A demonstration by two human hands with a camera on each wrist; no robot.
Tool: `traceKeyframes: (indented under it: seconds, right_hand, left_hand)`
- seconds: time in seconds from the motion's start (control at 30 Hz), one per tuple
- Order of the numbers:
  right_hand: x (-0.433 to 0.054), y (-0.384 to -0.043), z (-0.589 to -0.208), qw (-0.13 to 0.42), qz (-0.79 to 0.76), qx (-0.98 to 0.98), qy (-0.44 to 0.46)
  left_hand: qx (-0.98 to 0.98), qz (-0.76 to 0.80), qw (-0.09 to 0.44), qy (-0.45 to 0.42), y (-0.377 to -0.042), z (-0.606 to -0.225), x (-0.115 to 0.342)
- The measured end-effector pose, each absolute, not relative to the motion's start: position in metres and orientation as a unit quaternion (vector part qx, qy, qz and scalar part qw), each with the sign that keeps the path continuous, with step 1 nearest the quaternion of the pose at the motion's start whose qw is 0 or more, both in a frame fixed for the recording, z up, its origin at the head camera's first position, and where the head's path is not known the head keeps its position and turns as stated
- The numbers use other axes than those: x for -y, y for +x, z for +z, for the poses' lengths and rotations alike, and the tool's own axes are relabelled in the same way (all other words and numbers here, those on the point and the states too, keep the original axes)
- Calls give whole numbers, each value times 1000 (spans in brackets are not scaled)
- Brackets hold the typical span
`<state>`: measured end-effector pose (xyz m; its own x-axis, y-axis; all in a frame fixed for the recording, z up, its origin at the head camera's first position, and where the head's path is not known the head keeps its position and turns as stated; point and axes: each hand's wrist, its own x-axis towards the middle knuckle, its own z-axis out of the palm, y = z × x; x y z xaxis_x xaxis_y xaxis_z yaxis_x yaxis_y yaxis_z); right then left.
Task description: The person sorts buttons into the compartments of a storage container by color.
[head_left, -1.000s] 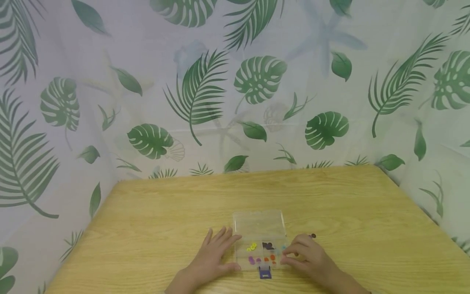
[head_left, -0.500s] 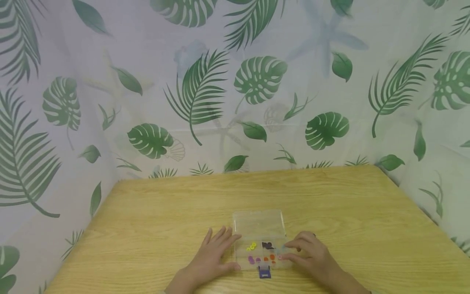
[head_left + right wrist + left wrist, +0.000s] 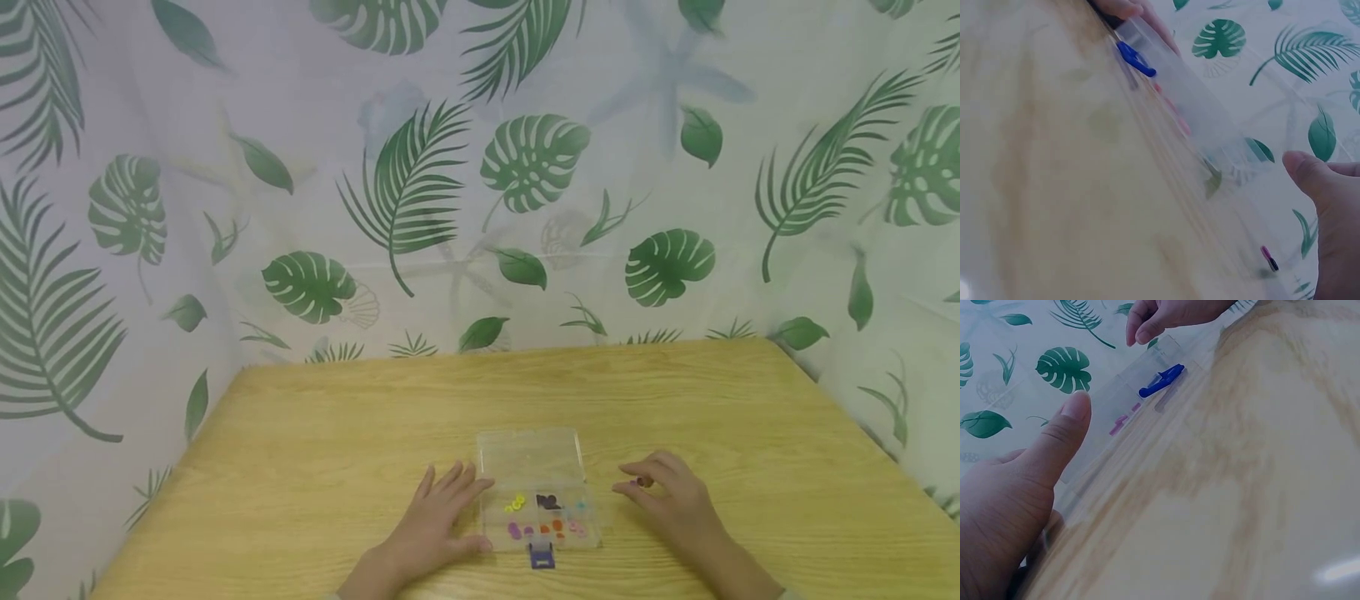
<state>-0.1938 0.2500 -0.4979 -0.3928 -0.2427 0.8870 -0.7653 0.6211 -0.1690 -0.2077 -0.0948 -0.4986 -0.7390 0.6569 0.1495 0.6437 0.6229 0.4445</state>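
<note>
A clear plastic box stands with its lid open on the table. Its compartments hold small yellow pieces, black pieces, blue pieces, purple pieces, orange pieces and pink pieces. A blue latch sticks out at the front. My left hand rests with spread fingers at the box's left side. My right hand is right of the box, thumb and forefinger apart. Small pink and dark pieces lie on the table below it, partly hidden by the fingers in the head view.
The wood-grain table reaches back to a white cloth printed with green leaves. The same cloth hangs at both sides. The raised lid leans back behind the compartments.
My right hand has drawn away from the box's right-hand compartments, moving right to the loose pieces. Pink pieces now show in the front right compartment. My left hand has stayed put.
</note>
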Motion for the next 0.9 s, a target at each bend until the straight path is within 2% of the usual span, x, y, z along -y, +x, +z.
traceKeyframes:
  seconds: [0.23, 0.37, 0.5, 0.7, 0.9]
  right_hand:
    - [-269, -199, -501, 422, 292, 793, 330]
    - [-285, -200, -502, 382, 288, 815, 325]
    - [-298, -198, -502, 324, 292, 854, 283]
    - [-295, -193, -499, 247, 279, 892, 256]
    - [-293, -193, -498, 224, 260, 907, 243]
  left_hand:
    - [-903, 236, 10, 360, -208, -499, 94]
    - [-903, 237, 10, 359, -208, -499, 94]
    - [-901, 238, 9, 362, -206, -497, 95]
    - [-900, 241, 11, 363, -205, -497, 95]
    - [-900, 242, 11, 363, -206, -498, 95]
